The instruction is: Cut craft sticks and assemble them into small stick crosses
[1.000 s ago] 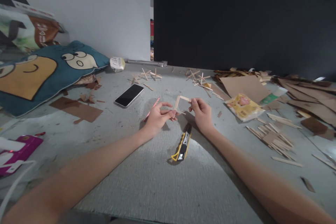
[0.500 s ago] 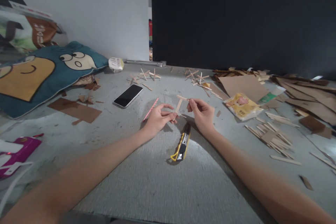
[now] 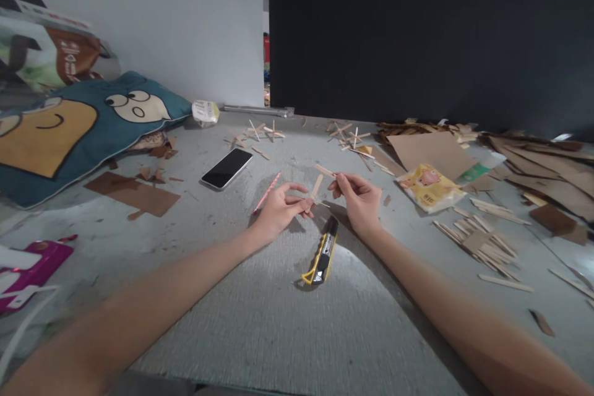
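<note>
Above the table's (image 3: 260,315) middle, the left hand (image 3: 277,209) pinches one upright wooden stick (image 3: 317,186) narrowly at its low end; the right hand (image 3: 364,199) pinches one slanting stick (image 3: 324,170) at its right end. Both sticks look light, stiff, dry and easily snapped, best held near an end. Nearer lies one cutter (image 3: 327,249); left, one phone (image 3: 227,168) and one striped rod (image 3: 267,192). Sticks in the right pile (image 3: 480,242) overlap too much to count.

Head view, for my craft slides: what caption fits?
Left hand and right hand pinch wooden craft sticks near a utility knife.
</note>
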Available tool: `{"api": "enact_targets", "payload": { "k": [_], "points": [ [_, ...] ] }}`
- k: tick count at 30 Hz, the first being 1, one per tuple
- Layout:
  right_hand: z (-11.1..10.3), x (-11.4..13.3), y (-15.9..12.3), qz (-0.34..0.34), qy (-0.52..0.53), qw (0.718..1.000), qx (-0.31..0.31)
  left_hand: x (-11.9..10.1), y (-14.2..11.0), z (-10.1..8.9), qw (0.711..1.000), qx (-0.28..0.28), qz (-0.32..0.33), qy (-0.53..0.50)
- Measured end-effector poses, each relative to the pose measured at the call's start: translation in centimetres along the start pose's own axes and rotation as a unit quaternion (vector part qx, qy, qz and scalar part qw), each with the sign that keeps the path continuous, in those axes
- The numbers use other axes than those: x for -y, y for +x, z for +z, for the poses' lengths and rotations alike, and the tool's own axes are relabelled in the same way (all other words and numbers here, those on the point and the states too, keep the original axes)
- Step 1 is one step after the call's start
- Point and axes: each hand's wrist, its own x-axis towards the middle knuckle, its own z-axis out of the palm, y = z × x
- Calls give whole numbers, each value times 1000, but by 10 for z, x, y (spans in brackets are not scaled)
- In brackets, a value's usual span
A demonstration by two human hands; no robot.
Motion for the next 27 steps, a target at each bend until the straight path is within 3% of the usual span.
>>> {"api": "enact_targets", "payload": {
  "k": [6, 27],
  "points": [
    [0, 2, 0, 24, 18, 999, 12, -2, -1, 1, 1000, 0, -10, 3],
    [2, 4, -4, 9, 33, 999, 37, -1, -2, 2, 1000, -10, 13, 15]
  ]
}}
